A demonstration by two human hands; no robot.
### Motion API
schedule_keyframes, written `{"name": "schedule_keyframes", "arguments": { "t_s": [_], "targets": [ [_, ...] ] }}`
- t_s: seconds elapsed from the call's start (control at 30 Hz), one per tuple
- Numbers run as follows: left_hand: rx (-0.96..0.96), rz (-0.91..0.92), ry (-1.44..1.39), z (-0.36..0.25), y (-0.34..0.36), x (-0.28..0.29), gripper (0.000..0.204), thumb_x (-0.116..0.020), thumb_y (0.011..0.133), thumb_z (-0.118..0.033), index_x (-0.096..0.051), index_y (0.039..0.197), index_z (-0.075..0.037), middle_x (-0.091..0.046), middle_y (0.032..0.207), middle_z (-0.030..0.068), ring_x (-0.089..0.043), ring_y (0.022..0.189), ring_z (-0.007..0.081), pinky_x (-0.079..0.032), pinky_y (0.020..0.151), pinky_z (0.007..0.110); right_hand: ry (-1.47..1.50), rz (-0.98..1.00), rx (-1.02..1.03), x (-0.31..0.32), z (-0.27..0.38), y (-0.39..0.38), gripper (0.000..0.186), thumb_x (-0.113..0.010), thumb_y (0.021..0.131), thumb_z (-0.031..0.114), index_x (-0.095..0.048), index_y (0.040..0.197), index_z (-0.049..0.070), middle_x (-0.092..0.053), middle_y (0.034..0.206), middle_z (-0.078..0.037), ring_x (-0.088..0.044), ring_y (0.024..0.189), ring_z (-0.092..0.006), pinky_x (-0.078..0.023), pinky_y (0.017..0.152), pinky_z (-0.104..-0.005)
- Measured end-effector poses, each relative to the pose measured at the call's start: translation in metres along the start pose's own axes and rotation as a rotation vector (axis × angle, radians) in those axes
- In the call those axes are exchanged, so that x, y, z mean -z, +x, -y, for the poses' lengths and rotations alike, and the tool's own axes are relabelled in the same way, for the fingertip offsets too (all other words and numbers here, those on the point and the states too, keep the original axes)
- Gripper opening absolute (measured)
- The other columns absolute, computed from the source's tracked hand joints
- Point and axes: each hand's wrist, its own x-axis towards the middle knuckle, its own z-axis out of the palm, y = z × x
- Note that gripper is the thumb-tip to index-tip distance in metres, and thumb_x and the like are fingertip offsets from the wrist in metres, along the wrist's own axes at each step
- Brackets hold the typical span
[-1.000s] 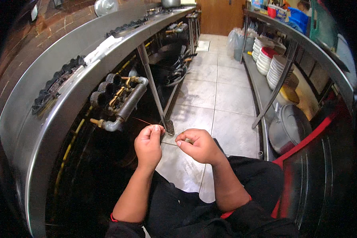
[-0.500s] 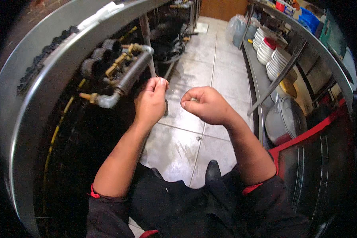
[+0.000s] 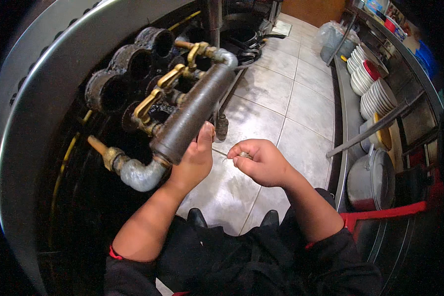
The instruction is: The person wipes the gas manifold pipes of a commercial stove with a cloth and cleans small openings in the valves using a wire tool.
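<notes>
My left hand (image 3: 198, 163) is closed with its thumb up, partly behind the dark gas pipe (image 3: 195, 111) of a burner manifold. Whatever its fingers hold, if anything, is hidden. To its right, my right hand (image 3: 264, 160) is curled closed over the floor, with a small shiny silvery thing (image 3: 245, 155) showing between thumb and fingers; its kind is too small to tell. Brass valves (image 3: 148, 104) line the manifold, which ends in a grey elbow (image 3: 140, 174). Round blackened burners (image 3: 106, 91) stand behind the valves.
A steel counter edge (image 3: 32, 93) curves along the left. Black pans (image 3: 246, 39) lie beyond the manifold. At right, a low shelf holds stacked white bowls (image 3: 377, 101) and a lidded pot (image 3: 370, 180). A red-edged frame (image 3: 385, 213) is near my right elbow. Tiled floor (image 3: 266, 89) runs between.
The manifold now looks larger and nearer, overlapping my left hand. Both hands sit lower in view, and my right hand shows more of the silvery thing.
</notes>
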Motion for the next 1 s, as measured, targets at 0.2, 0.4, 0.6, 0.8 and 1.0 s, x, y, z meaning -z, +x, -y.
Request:
{"name": "schedule_keyframes", "arguments": {
  "t_s": [0.2, 0.4, 0.6, 0.8, 1.0],
  "targets": [
    [-0.249, -0.125, 0.381, 0.016, 0.005, 0.007, 0.025, -0.051, 0.097, -0.02, -0.059, 0.084, -0.001, -0.061, 0.074, 0.0045, -0.057, 0.067, 0.0108, -0.048, 0.065, 0.027, -0.053, -0.11, 0.107, -0.007, -0.005, 0.011, 0.014, -0.064, 0.083, 0.011, -0.066, 0.091, 0.001, -0.062, 0.077, -0.003, -0.056, 0.071, -0.0099, -0.045, 0.065, -0.0266],
    [-0.458, -0.112, 0.619, 0.02, 0.007, 0.006, 0.023, -0.052, 0.097, -0.02, -0.059, 0.085, -0.001, -0.061, 0.073, 0.005, -0.057, 0.065, 0.011, -0.049, 0.063, 0.027, -0.242, -0.194, 0.214, -0.009, 0.0, 0.009, 0.016, -0.066, 0.078, 0.018, -0.064, 0.083, 0.003, -0.062, 0.075, -0.015, -0.062, 0.07, -0.0302, -0.05, 0.066, -0.0367],
    [-0.484, -0.123, 0.668, 0.027, 0.009, 0.003, 0.022, -0.052, 0.098, -0.02, -0.059, 0.086, -0.002, -0.06, 0.075, 0.0031, -0.056, 0.067, 0.0092, -0.048, 0.062, 0.025, -0.299, -0.216, 0.282, -0.008, 0.002, 0.009, 0.012, -0.063, 0.079, 0.014, -0.064, 0.082, 0.003, -0.063, 0.076, -0.015, -0.062, 0.071, -0.0324, -0.05, 0.066, -0.0382],
    [-0.357, -0.076, 0.436, 0.027, 0.009, 0.0, 0.023, -0.052, 0.098, -0.021, -0.058, 0.088, -0.002, -0.06, 0.079, 0.0026, -0.056, 0.07, 0.0087, -0.048, 0.065, 0.024, -0.264, -0.228, 0.295, -0.009, 0.001, 0.008, 0.011, -0.063, 0.079, 0.013, -0.065, 0.083, 0.003, -0.063, 0.075, -0.014, -0.062, 0.071, -0.0313, -0.05, 0.065, -0.038],
    [-0.144, -0.031, 0.055, 0.021, 0.004, -0.003, 0.023, -0.052, 0.098, -0.022, -0.058, 0.089, -0.003, -0.059, 0.083, 0.0025, -0.055, 0.074, 0.0085, -0.048, 0.068, 0.024, -0.241, -0.209, 0.286, -0.011, 0.002, 0.002, 0.01, -0.063, 0.08, 0.012, -0.066, 0.083, 0.003, -0.062, 0.073, -0.014, -0.061, 0.069, -0.0307, -0.049, 0.064, -0.0376]
  ]
}}
